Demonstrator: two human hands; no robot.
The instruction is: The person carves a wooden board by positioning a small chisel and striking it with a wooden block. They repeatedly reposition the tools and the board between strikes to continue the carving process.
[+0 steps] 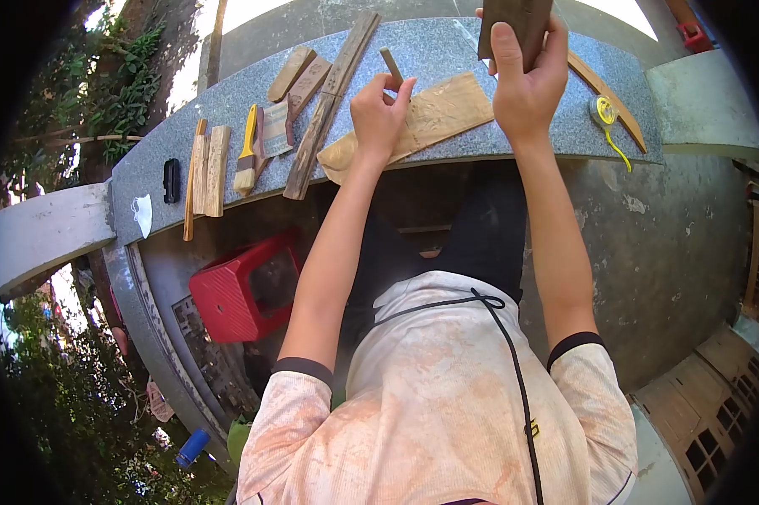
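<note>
Dark brown and held up over the far side of the speckled table (434, 52), a block (521, 23) fills the curled fingers of the right hand (527, 103). The left hand (374, 118) pinches a short stick (390, 62) near a tan sheet (448, 108). Holding seems the step in hand; moving either piece calls for a steady grip.

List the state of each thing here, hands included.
Left hand: closed on a short stick
Right hand: gripping a dark block, raised
Brown sheet: creased, spread on the table
Paintbrush: lying down, bristles toward the person
Yellow tape measure: strip out, reaching past the table edge
Shirt: stained
</note>
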